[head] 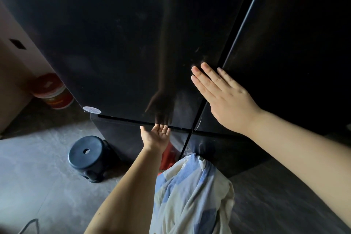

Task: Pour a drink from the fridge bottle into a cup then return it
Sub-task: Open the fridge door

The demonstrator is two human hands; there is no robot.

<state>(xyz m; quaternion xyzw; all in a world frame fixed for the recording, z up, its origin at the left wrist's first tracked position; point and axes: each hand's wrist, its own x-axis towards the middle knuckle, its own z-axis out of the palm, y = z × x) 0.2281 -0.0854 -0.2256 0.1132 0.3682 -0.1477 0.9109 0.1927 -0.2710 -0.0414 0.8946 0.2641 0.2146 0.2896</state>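
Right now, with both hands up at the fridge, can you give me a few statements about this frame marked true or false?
1. The black fridge has its upper doors shut. True.
2. The right hand has its grip round a bottle. False: its fingers are straight, spread by the seam between the doors, and hold nothing.
3. The left hand has its fingertips at the lower edge of the upper left door. True.
4. The round stool lies tipped on its side. False: it stands upright on the floor.
5. A red-lidded bucket stands on the floor left of the fridge. True.
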